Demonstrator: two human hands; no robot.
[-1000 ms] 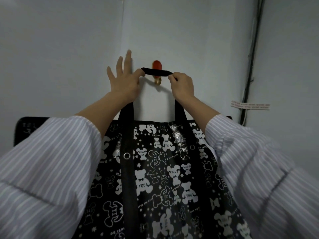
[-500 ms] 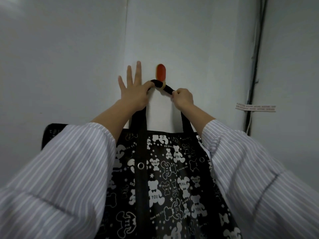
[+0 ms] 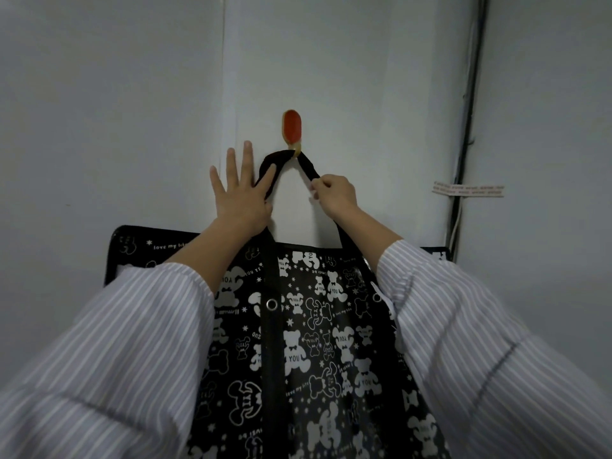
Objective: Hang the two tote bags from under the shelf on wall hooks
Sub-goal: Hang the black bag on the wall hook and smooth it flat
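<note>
At the wall, left hand (image 3: 240,197) lies spread, thumb and forefinger around the strap (image 3: 306,165); right hand (image 3: 334,195) pinches it. Strap peaks over the hook (image 3: 292,132), above between both hands; tote bag (image 3: 314,342) hangs below.

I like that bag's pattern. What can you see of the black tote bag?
The tote bag is glossy black, printed with white bears, stars and "YOU" lettering, with metal eyelets. It hangs flat against the wall, its black strap looped over the red hook. The left hand presses open beside the strap; the right hand pinches it.
</note>
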